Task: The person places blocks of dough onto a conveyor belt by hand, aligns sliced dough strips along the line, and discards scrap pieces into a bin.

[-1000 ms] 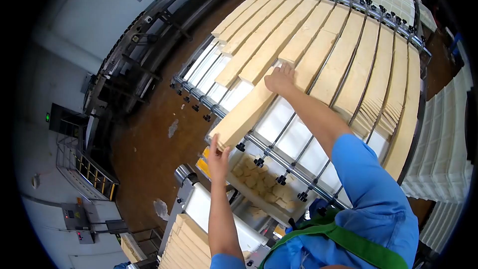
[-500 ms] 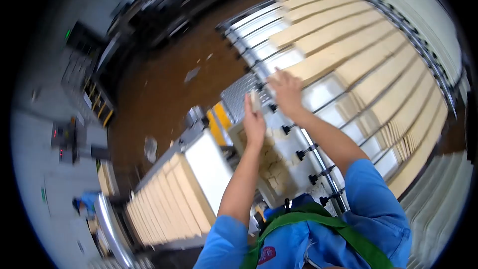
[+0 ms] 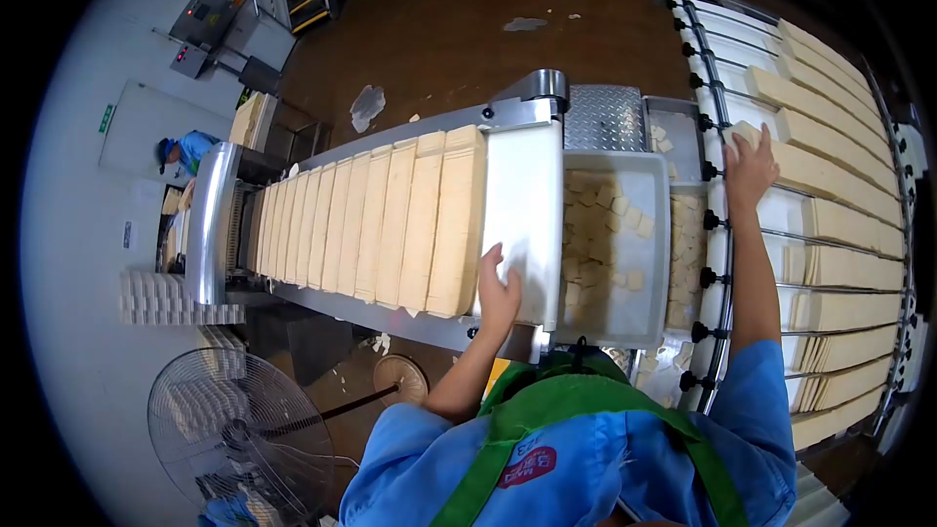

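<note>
My left hand [image 3: 500, 295] is open, thumb and fingers apart, over the bare white end of the left conveyor belt [image 3: 522, 205]. Just left of it stands the nearest of several upright rows of thin, cream-coloured square sheets [image 3: 459, 224], which look like dough wrappers. My right hand [image 3: 750, 174] is at the near end of a row of sheets [image 3: 830, 176] on the right conveyor. Its thumb and fingers close around that row's end, partly hiding it.
Between the conveyors, a pale plastic bin [image 3: 610, 327] holds loose square pieces. A ridged metal plate [image 3: 603, 117] lies beyond it. Metal rods with black knobs [image 3: 710, 222] divide the right conveyor. A caged fan [image 3: 239, 429] stands lower left; a co-worker [image 3: 185, 151] is at the far left.
My view has turned left toward the left conveyor. My left hand has moved from beside the right conveyor to the left belt, and the pale piece in it is gone.
</note>
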`<state>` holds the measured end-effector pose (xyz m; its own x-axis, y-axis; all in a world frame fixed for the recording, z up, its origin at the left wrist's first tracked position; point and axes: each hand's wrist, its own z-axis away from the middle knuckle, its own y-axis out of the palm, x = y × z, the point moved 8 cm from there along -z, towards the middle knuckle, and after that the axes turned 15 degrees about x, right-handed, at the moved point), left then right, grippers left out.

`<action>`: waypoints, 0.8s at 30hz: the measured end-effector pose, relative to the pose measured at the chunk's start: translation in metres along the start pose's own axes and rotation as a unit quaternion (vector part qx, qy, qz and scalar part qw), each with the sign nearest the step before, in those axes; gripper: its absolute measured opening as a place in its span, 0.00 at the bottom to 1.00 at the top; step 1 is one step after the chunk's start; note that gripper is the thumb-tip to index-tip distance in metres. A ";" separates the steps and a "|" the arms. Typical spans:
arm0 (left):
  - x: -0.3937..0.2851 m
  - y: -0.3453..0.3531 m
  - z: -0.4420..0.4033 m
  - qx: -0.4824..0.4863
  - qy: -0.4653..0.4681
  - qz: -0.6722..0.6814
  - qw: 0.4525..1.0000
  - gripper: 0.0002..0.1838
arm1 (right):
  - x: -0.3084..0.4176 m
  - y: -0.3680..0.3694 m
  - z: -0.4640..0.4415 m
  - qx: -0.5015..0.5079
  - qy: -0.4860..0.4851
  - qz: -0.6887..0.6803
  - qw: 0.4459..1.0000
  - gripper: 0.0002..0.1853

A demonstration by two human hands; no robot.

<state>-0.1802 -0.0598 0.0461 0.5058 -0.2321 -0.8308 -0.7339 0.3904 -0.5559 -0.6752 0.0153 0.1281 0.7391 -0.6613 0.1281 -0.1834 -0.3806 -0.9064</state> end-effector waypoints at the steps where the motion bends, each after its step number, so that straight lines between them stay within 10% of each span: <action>1: 0.006 -0.012 0.013 -0.009 -0.010 -0.014 1.000 0.26 | -0.003 0.003 0.000 -0.001 -0.005 -0.002 1.000 0.14; 8: 0.028 -0.076 0.072 -0.061 -0.162 -0.239 0.956 0.34 | -0.017 0.023 -0.004 0.040 0.140 0.089 0.985 0.12; 14: 0.063 -0.083 0.077 -0.031 -0.187 -0.061 0.980 0.43 | 0.051 0.022 0.016 -0.109 -0.010 0.058 0.992 0.15; 21: 0.051 -0.072 0.047 0.066 -0.193 -0.037 0.978 0.46 | 0.372 0.076 0.093 0.349 -0.206 -0.070 0.912 0.43; 24: 0.056 -0.068 0.041 0.094 -0.187 -0.074 0.975 0.49 | 0.445 0.096 0.099 0.374 -0.229 -0.080 0.895 0.43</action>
<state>-0.0831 -0.0627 0.0382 0.7558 0.0281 -0.6542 -0.5615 0.5418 -0.6254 -0.2995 -0.2516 0.0583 0.9368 -0.2370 0.2575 0.3072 0.2047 -0.9294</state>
